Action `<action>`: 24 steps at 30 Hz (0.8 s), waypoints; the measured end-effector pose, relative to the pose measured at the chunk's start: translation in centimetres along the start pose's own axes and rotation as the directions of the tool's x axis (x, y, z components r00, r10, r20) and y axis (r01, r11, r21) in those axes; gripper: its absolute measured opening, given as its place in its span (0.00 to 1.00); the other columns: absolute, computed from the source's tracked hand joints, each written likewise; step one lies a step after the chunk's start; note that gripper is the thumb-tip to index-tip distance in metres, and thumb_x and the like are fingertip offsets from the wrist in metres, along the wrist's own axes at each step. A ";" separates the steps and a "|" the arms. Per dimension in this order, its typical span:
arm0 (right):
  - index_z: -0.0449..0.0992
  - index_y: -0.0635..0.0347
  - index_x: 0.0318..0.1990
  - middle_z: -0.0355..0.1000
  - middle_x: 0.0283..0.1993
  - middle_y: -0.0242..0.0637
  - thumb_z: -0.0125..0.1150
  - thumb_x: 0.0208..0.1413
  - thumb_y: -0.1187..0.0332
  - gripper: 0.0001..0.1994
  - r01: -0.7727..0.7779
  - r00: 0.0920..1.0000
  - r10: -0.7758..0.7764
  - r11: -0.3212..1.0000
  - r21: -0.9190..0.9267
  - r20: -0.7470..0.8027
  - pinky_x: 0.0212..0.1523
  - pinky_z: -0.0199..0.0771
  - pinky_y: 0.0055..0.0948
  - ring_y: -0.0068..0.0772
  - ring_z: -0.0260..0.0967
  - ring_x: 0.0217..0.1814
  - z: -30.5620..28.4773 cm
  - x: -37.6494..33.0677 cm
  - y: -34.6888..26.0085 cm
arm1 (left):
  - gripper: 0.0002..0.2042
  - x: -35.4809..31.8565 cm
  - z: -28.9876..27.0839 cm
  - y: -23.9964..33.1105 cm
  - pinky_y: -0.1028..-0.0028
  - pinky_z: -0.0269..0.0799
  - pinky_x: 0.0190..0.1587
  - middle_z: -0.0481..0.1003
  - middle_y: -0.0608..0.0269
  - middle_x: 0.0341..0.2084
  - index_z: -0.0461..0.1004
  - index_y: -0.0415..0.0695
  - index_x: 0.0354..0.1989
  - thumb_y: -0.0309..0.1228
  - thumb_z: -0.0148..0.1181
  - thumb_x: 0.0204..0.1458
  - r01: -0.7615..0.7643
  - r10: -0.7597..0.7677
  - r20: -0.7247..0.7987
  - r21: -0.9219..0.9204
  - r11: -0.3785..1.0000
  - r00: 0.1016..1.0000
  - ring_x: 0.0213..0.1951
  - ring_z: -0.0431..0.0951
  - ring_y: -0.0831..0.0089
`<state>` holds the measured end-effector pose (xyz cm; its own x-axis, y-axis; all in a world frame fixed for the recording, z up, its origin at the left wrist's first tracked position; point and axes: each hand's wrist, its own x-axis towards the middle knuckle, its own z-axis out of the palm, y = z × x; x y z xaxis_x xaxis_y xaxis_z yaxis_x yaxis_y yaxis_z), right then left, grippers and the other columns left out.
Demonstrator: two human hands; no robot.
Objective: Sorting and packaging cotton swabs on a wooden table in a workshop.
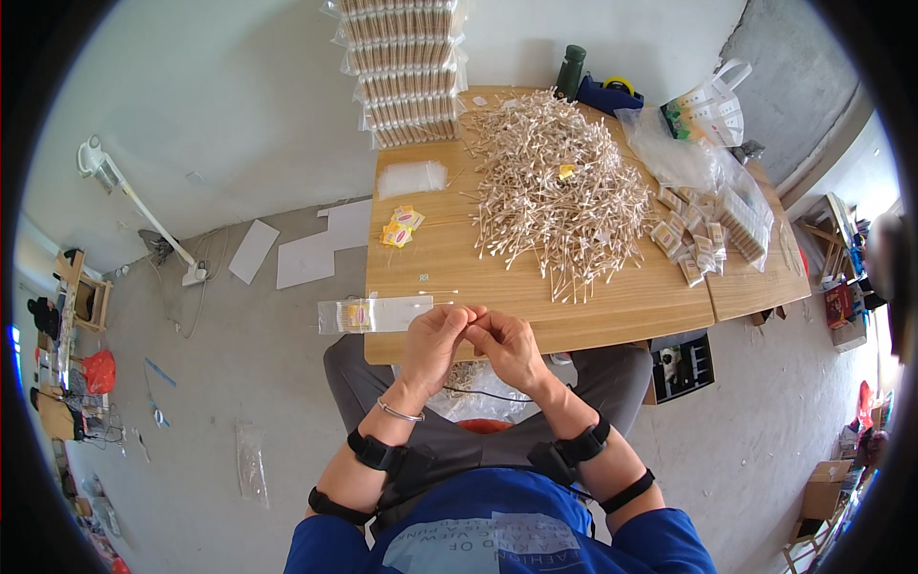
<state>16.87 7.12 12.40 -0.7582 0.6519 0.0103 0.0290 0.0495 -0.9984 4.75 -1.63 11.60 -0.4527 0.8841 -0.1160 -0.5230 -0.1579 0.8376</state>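
My left hand [435,346] and my right hand [509,349] meet fingertip to fingertip just over the table's front edge, both pinched closed. Whatever lies between the fingers is too small or hidden to make out. Beside my left hand, a clear plastic bag [331,317] with a yellow label inside lies across the table's left edge. A few loose cotton swabs [440,292] rest just beyond my fingers. Past them, a large heap of cotton swabs [559,191] covers the middle of the table [430,251].
Yellow cards [400,228] and clear sleeves [411,179] lie at the left. Bagged swabs [406,72] stand stacked behind. At the right are small swab packs [690,239] and a plastic bag [751,206]; a green bottle [571,72] and blue tape dispenser [609,97] stand at the back.
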 end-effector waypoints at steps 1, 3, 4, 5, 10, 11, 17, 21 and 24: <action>0.76 0.67 0.33 0.71 0.22 0.32 0.59 0.59 0.67 0.10 0.001 1.000 -0.001 1.000 -0.001 0.001 0.26 0.67 0.22 0.17 0.64 0.24 0.0 0.0 -0.1 | 0.11 0.0 -0.1 0.0 0.72 0.76 0.46 0.77 0.54 0.42 0.76 0.37 0.38 0.34 0.60 0.57 0.003 -0.004 0.023 0.029 1.000 1.000 0.41 0.77 0.72; 0.76 0.67 0.33 0.71 0.22 0.31 0.58 0.60 0.67 0.10 -0.043 0.999 0.042 0.996 0.084 0.015 0.26 0.66 0.21 0.16 0.65 0.24 -0.1 0.0 -0.3 | 0.11 -0.1 0.0 0.0 0.72 0.76 0.47 0.77 0.53 0.42 0.76 0.37 0.40 0.33 0.60 0.57 -0.027 0.024 0.041 0.061 0.998 0.999 0.42 0.77 0.71; 0.76 0.67 0.33 0.71 0.22 0.31 0.58 0.60 0.67 0.10 -0.043 0.999 0.042 0.996 0.083 0.016 0.26 0.66 0.21 0.16 0.65 0.24 -0.3 0.0 -0.2 | 0.10 -0.1 0.1 0.0 0.72 0.76 0.48 0.77 0.53 0.43 0.76 0.37 0.41 0.32 0.61 0.57 -0.056 0.051 0.060 0.093 0.994 0.997 0.43 0.77 0.71; 0.76 0.67 0.33 0.70 0.22 0.30 0.57 0.61 0.67 0.10 -0.037 0.999 0.037 0.996 0.076 0.014 0.26 0.66 0.21 0.16 0.65 0.25 -0.4 0.0 -0.2 | 0.10 -0.2 0.3 0.1 0.72 0.76 0.48 0.77 0.53 0.43 0.76 0.37 0.41 0.32 0.61 0.57 -0.057 0.052 0.060 0.093 0.994 0.997 0.43 0.77 0.71; 0.76 0.66 0.33 0.71 0.23 0.29 0.58 0.61 0.66 0.10 -0.015 0.999 0.012 0.996 0.084 0.033 0.26 0.66 0.21 0.16 0.65 0.25 -0.5 0.0 -0.3 | 0.09 0.0 0.0 0.7 0.72 0.76 0.49 0.77 0.55 0.44 0.77 0.38 0.41 0.30 0.61 0.56 0.011 -0.010 0.066 -0.016 1.000 0.998 0.45 0.77 0.70; 0.76 0.66 0.34 0.71 0.23 0.29 0.58 0.61 0.66 0.10 -0.001 1.000 -0.001 0.995 0.102 0.017 0.26 0.66 0.21 0.16 0.65 0.26 -0.2 -0.1 -0.3 | 0.09 0.0 -0.1 0.6 0.72 0.76 0.49 0.77 0.55 0.44 0.77 0.38 0.41 0.30 0.61 0.56 0.010 -0.009 0.064 -0.016 1.000 0.998 0.45 0.77 0.70; 0.75 0.65 0.32 0.70 0.23 0.29 0.61 0.59 0.67 0.09 -0.008 1.000 0.006 0.995 0.095 0.019 0.26 0.66 0.21 0.16 0.65 0.25 -0.3 -0.1 -0.4 | 0.08 0.1 0.0 0.8 0.71 0.75 0.51 0.77 0.56 0.44 0.77 0.38 0.40 0.30 0.60 0.57 -0.016 0.012 0.105 0.044 0.999 0.994 0.45 0.77 0.70; 0.74 0.65 0.32 0.70 0.22 0.29 0.61 0.59 0.67 0.09 -0.021 1.000 0.019 0.995 0.095 0.020 0.25 0.65 0.20 0.16 0.64 0.24 -0.5 -0.1 -0.2 | 0.09 0.1 0.5 0.9 0.70 0.75 0.50 0.78 0.56 0.43 0.77 0.38 0.41 0.31 0.60 0.57 -0.048 0.050 0.046 -0.042 0.998 0.998 0.45 0.77 0.69; 0.75 0.64 0.34 0.70 0.24 0.29 0.60 0.60 0.68 0.08 -0.032 0.998 0.027 0.995 0.094 0.056 0.27 0.65 0.18 0.15 0.65 0.26 -0.7 -0.2 -0.2 | 0.09 0.1 0.2 0.8 0.70 0.76 0.49 0.78 0.55 0.43 0.77 0.39 0.41 0.32 0.59 0.58 -0.054 0.056 0.055 -0.027 0.998 0.997 0.45 0.78 0.68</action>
<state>17.43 7.49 12.68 -0.7927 0.6093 -0.0195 -0.0081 -0.0425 -0.9991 4.42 -1.61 12.40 -0.4408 0.8967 -0.0398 -0.5169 -0.2173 0.8280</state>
